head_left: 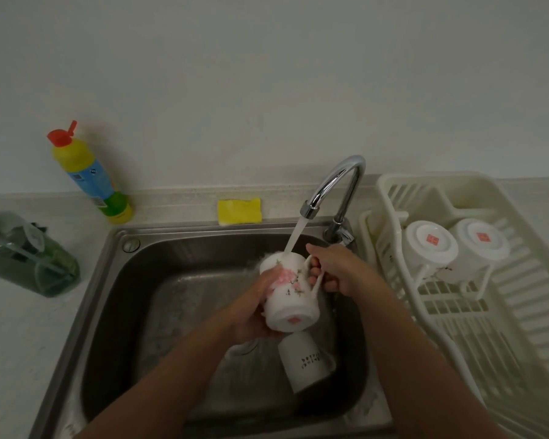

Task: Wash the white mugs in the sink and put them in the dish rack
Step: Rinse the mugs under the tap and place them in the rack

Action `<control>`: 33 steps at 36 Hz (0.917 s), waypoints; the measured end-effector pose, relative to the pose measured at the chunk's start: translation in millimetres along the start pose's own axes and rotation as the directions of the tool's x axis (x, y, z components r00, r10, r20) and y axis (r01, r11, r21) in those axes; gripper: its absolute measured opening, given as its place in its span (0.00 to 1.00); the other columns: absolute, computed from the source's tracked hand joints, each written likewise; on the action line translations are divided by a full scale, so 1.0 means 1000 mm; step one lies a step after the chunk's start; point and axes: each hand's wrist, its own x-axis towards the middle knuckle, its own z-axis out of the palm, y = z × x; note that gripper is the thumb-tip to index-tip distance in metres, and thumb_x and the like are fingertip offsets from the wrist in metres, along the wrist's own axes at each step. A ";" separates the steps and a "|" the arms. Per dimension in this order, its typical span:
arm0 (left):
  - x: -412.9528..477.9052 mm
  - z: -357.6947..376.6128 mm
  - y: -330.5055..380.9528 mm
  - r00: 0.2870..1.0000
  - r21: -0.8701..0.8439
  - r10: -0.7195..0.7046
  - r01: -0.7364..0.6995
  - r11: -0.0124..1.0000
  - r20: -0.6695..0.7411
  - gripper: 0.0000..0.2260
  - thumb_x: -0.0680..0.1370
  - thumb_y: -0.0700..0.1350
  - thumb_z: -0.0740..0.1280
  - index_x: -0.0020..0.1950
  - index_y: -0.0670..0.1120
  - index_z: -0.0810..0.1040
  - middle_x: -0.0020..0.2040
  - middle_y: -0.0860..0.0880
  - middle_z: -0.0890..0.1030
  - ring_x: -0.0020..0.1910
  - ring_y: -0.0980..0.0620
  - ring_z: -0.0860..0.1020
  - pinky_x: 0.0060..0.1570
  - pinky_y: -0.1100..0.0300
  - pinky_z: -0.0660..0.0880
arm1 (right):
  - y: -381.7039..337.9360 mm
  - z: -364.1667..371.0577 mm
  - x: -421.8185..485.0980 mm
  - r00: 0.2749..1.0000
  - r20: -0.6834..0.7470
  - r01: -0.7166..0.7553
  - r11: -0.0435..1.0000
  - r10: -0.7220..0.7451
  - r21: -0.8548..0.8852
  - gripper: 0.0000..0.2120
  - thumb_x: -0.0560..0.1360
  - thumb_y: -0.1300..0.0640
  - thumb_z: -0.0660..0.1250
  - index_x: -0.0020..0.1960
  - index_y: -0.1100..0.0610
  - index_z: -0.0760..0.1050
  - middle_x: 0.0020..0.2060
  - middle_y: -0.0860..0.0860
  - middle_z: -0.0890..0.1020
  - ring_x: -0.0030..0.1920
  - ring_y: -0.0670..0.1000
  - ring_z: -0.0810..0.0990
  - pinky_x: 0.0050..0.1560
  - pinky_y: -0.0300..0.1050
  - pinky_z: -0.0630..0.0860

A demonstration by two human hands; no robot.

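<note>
Above sink [103,280], mug [293,297] in left grip [253,312]

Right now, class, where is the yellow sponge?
In the head view, the sponge lies on the ledge behind the sink, against the wall, left of the tap and right of the bottle.

countertop [13,343] | bottle [89,175] upright back left | sponge [239,211] behind sink [171,231] | dish rack [520,312] right | green container [29,258] left edge
</note>
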 end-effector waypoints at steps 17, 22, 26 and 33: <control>-0.024 0.005 0.026 0.909 0.543 0.321 -0.134 0.829 -0.265 0.35 0.67 0.59 0.77 0.65 0.49 0.64 0.48 0.53 0.76 0.43 0.55 0.80 0.32 0.61 0.76 | 0.020 0.001 0.000 0.995 0.062 -0.090 0.991 0.084 0.096 0.14 0.77 0.57 0.60 0.33 0.56 0.71 0.26 0.51 0.74 0.31 0.52 0.76 0.33 0.40 0.72; -0.029 -0.004 0.034 0.873 0.747 0.459 -0.193 0.636 -0.166 0.31 0.66 0.58 0.79 0.63 0.52 0.70 0.51 0.56 0.78 0.46 0.60 0.79 0.37 0.67 0.75 | 0.024 0.003 -0.001 0.989 0.142 -0.074 0.969 0.040 0.235 0.13 0.77 0.59 0.59 0.34 0.58 0.71 0.27 0.53 0.74 0.30 0.51 0.76 0.36 0.44 0.76; -0.035 -0.005 0.043 0.812 0.840 0.571 -0.222 0.495 -0.122 0.31 0.63 0.60 0.80 0.60 0.55 0.71 0.48 0.59 0.78 0.45 0.63 0.78 0.40 0.65 0.75 | 0.031 0.011 0.001 0.987 0.155 -0.034 0.914 -0.032 0.405 0.14 0.77 0.60 0.58 0.33 0.59 0.69 0.28 0.55 0.73 0.30 0.50 0.75 0.34 0.44 0.77; -0.039 -0.006 0.055 0.747 0.989 0.665 -0.085 0.121 -0.017 0.43 0.53 0.74 0.71 0.64 0.58 0.68 0.56 0.59 0.77 0.51 0.57 0.77 0.52 0.55 0.78 | 0.046 0.039 0.005 0.988 0.152 -0.074 0.768 -0.031 0.636 0.09 0.77 0.60 0.56 0.45 0.64 0.71 0.39 0.60 0.79 0.36 0.53 0.80 0.29 0.42 0.77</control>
